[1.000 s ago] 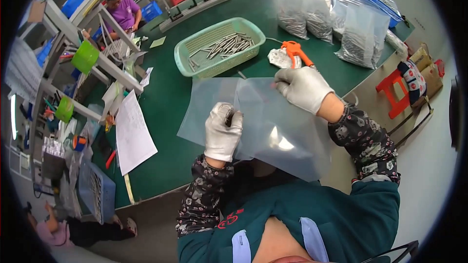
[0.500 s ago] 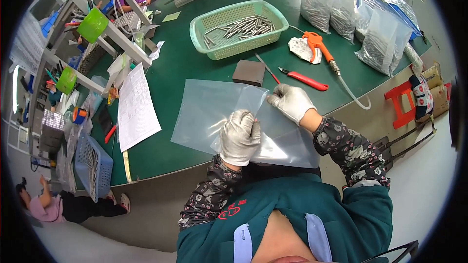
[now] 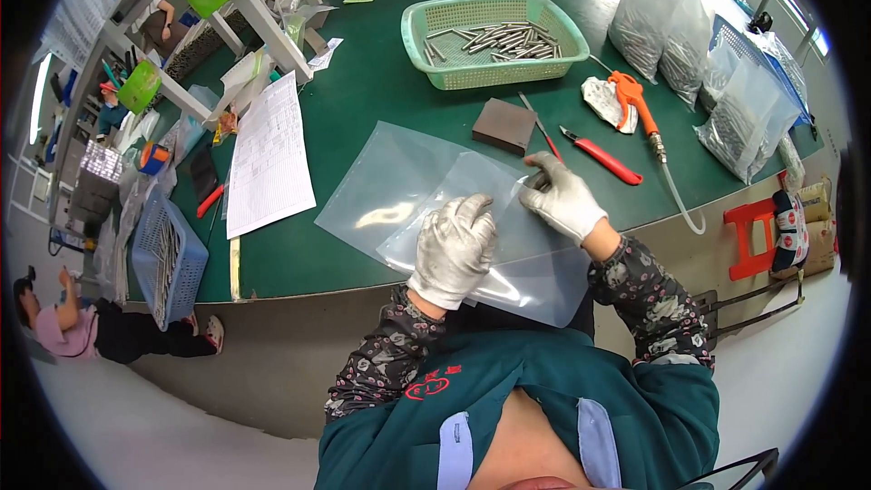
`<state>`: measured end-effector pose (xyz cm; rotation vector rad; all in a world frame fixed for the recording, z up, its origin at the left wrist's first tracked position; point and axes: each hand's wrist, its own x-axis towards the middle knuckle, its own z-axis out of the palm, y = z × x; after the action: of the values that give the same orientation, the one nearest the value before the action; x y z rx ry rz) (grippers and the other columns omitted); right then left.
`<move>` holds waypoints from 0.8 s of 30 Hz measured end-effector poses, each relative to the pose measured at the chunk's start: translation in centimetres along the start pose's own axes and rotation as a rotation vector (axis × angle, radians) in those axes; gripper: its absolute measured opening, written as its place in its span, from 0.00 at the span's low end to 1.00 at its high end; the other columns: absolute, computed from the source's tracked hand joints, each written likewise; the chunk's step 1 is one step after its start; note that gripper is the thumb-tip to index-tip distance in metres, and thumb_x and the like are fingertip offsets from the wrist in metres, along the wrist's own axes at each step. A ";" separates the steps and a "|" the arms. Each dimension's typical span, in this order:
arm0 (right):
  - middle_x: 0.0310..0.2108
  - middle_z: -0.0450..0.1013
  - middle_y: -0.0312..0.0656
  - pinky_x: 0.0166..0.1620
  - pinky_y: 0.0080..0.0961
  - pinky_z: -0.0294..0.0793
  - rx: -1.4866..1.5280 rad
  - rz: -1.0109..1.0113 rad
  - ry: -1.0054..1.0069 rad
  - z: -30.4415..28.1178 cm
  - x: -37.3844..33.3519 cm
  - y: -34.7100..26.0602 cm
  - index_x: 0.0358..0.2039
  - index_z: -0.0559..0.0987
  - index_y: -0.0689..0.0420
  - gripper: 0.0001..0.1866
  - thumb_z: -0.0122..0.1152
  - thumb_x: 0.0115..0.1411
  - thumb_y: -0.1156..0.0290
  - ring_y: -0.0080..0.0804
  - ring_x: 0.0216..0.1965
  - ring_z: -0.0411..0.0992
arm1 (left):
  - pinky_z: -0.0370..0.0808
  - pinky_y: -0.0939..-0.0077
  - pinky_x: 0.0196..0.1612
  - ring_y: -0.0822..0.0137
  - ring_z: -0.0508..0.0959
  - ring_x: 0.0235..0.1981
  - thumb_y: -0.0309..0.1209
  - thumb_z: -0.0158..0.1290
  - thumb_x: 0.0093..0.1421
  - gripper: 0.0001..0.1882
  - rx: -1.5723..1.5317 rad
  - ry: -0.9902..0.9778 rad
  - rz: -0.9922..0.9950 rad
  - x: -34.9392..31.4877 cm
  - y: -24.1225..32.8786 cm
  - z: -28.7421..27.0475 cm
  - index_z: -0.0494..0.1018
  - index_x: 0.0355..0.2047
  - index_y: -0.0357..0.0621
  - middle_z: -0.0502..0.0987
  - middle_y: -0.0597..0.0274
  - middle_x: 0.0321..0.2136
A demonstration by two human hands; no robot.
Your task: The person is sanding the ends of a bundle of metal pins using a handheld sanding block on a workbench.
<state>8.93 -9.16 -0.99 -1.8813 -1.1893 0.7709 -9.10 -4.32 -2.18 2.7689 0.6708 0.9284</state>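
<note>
Two clear plastic bags (image 3: 386, 183) overlap at the table's front edge, one lying flat on the green top, the other turned askew over it and hanging past the edge. My left hand (image 3: 454, 249), in a white glove, is closed on the upper bag with its fingers curled in. At that bag's far right corner is my right hand (image 3: 564, 198), also gloved, thumb and forefinger bent but apart. Just beyond lie a dark brown block (image 3: 504, 124), a thin red-handled tool (image 3: 543, 132) and a red-handled knife (image 3: 603, 159).
A pale green basket (image 3: 494, 80) of metal pins stands farther back. To the right are an orange air gun (image 3: 640, 109) with its hose and several filled bags (image 3: 744, 127). Printed sheets (image 3: 269, 159) and a blue basket (image 3: 186, 263) are leftward. Co-workers are in the background.
The upper bag has turned and separated more visibly from the lower one. My right hand's pinch at the bag's corner has loosened. The whole view has shifted slightly.
</note>
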 end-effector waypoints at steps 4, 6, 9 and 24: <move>0.32 0.71 0.47 0.38 0.35 0.70 -0.498 -0.686 0.260 -0.7 -4.4 -1.1 0.37 0.72 0.59 0.18 0.55 0.41 0.74 0.42 0.33 0.71 | 0.71 0.65 0.37 0.56 0.73 0.36 0.27 0.54 0.44 0.10 0.029 0.028 -0.108 -0.2 -0.5 -0.8 0.71 0.29 0.40 0.72 0.59 0.38; 0.35 0.71 0.49 0.40 0.36 0.70 -0.536 -0.745 -0.223 -0.2 -5.5 -2.4 0.32 0.73 0.61 0.13 0.52 0.42 0.75 0.43 0.36 0.71 | 0.71 0.65 0.37 0.56 0.73 0.36 0.26 0.53 0.44 0.10 0.038 0.041 -0.099 0.2 -0.5 -0.6 0.71 0.29 0.40 0.72 0.59 0.38; 0.35 0.72 0.48 0.47 0.38 0.66 -0.708 -0.889 -0.085 2.6 -4.0 -1.0 0.33 0.74 0.58 0.13 0.51 0.46 0.70 0.44 0.41 0.69 | 0.71 0.65 0.36 0.57 0.73 0.35 0.26 0.53 0.44 0.10 0.023 0.044 -0.033 0.9 0.0 -0.7 0.71 0.30 0.40 0.73 0.58 0.37; 0.62 0.47 0.38 0.60 0.55 0.36 -1.179 -0.793 -0.394 11.0 2.0 -3.1 0.57 0.58 0.37 0.28 0.37 0.55 0.46 0.40 0.64 0.40 | 0.71 0.67 0.37 0.59 0.75 0.35 0.22 0.54 0.36 0.12 -0.007 0.143 0.012 -1.6 -1.7 -1.9 0.70 0.26 0.40 0.74 0.59 0.35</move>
<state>-0.55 -3.34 -4.36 -1.7618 -2.8078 -0.1100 -11.97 -3.58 -1.96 2.7229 0.6709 1.1367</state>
